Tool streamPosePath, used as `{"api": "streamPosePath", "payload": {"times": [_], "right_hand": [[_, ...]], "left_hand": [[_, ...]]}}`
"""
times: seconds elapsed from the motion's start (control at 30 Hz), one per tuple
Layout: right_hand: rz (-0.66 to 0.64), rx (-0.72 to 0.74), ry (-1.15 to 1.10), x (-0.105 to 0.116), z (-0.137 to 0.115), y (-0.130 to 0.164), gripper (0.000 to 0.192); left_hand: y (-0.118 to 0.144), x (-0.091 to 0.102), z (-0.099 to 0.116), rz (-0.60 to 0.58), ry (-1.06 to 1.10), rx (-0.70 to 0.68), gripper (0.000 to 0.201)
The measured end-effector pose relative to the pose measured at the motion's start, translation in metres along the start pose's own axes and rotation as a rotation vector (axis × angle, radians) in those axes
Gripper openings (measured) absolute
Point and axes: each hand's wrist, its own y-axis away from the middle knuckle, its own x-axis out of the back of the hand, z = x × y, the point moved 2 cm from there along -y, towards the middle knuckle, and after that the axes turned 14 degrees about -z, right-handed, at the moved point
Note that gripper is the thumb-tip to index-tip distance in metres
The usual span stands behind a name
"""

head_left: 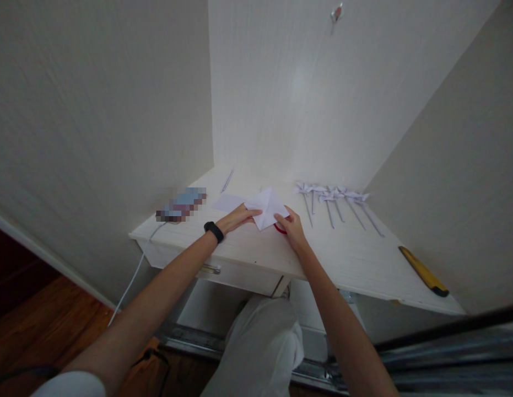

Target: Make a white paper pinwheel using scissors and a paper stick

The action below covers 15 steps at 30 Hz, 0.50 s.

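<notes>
Holding creased paper (269, 203) between left hand (237, 218) and right hand (295, 229), pinched at opposite sides, over the surface (243, 248). Probably at a folding step; next, likely align edges before pressing creases.

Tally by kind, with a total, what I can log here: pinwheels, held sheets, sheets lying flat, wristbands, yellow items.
Pinwheels: 6, going by their sticks, as the heads overlap
Held sheet: 1
Flat sheet: 1
Wristband: 1
Yellow item: 1
Total: 10
</notes>
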Motion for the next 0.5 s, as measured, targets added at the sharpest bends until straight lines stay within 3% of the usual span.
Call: {"api": "streamPosePath", "payload": {"times": [0.27,0.5], "right_hand": [[-0.078,-0.005,-0.049,-0.0030,-0.0019,0.0007,0.044],[-0.159,-0.069,-0.092,-0.0071,-0.0042,0.0021,0.038]], "left_hand": [[-0.0008,-0.0011,-0.0017,0.021,-0.034,0.026,0.048],[0.0036,-0.0062,0.0057,0.054,-0.097,-0.029,0.050]]}}
